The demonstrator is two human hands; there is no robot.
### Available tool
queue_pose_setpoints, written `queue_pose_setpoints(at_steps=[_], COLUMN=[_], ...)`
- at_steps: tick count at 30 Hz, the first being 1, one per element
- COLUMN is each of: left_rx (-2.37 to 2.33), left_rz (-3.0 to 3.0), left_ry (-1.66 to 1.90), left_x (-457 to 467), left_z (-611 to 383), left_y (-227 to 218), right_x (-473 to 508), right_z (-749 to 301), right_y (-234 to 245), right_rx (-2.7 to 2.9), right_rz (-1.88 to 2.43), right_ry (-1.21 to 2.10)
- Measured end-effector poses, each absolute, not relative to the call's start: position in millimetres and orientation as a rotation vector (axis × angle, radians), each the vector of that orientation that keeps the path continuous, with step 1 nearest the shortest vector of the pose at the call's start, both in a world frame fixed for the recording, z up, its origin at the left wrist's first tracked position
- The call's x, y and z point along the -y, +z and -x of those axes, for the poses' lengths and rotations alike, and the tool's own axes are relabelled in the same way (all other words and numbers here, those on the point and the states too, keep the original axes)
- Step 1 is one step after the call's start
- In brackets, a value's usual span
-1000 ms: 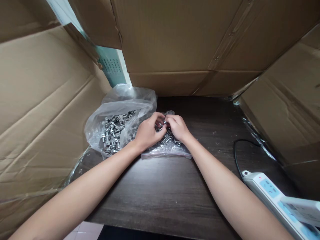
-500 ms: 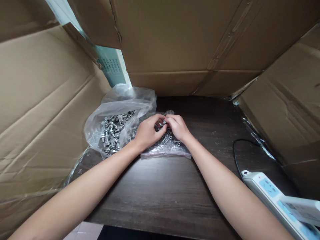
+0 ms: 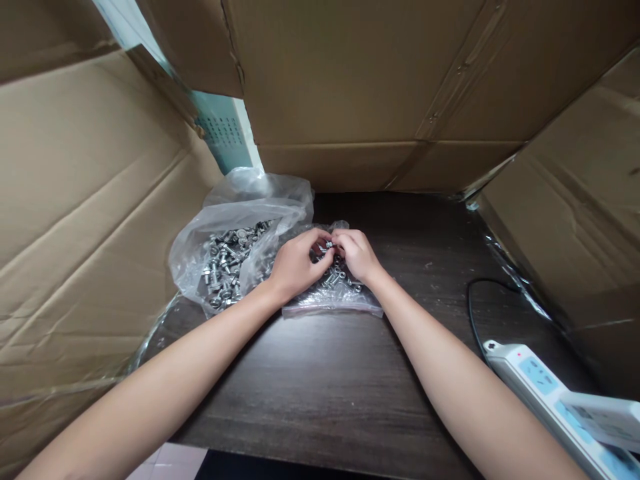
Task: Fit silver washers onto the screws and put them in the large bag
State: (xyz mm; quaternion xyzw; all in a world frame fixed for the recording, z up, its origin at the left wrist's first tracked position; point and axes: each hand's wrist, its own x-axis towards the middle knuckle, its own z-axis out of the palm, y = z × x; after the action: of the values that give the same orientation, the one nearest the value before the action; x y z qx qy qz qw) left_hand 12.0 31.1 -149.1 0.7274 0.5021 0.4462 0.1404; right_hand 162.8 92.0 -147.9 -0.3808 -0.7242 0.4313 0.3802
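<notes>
The fastener (image 3: 330, 245), a small bright metal piece, sat between the fingertips of both hands, at the middle of the scene towards the far side of the table and just above a small clear bag (image 3: 345, 300). The left hand (image 3: 296, 265) and right hand (image 3: 356, 255) were both curled closed, thumbs and fingertips meeting and pinched on the piece. Whether it was a bolt, a nut or the two together was too small to tell.

It looked hard, rigid and smooth. It was probably light on its own yet dense for its bulk, so it could slip or roll free. A fingertip pinch across its widest part, or on any flats of a head, seemed the surest hold.

The small bag lay flat under the hands and held more metal parts. Its thin film looked limp and likely to sag under that weight. Just left of it slumped a larger crumpled plastic bag (image 3: 240, 207), its mouth open, with a heap of bolts (image 3: 225, 267) inside.

All of this rested on a dark wooden table (image 3: 320, 387). Cardboard boxes (image 3: 375, 80) walled it in on the left, far and right sides. At the near right lay a white power strip (image 3: 540, 383), and a black cable (image 3: 473, 313) curved beside it.
</notes>
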Motion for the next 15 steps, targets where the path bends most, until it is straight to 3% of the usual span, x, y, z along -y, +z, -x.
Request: queue_pose_setpoints(at_steps=[9,15], left_rx=[-1.451,-1.467], left_rz=[-2.107,-2.072], left_ry=[1.291,1.326], left_x=[-31.6,-31.4], left_z=[-10.7,-10.5], left_y=[-149.1,-147.6], right_x=[-86.9,-75.1], right_z=[-165.4,-161.2], right_y=[-149.9,-102.4], right_rx=[1.913,2.121], right_rz=[0.993,1.092], right_ry=[0.969,0.381])
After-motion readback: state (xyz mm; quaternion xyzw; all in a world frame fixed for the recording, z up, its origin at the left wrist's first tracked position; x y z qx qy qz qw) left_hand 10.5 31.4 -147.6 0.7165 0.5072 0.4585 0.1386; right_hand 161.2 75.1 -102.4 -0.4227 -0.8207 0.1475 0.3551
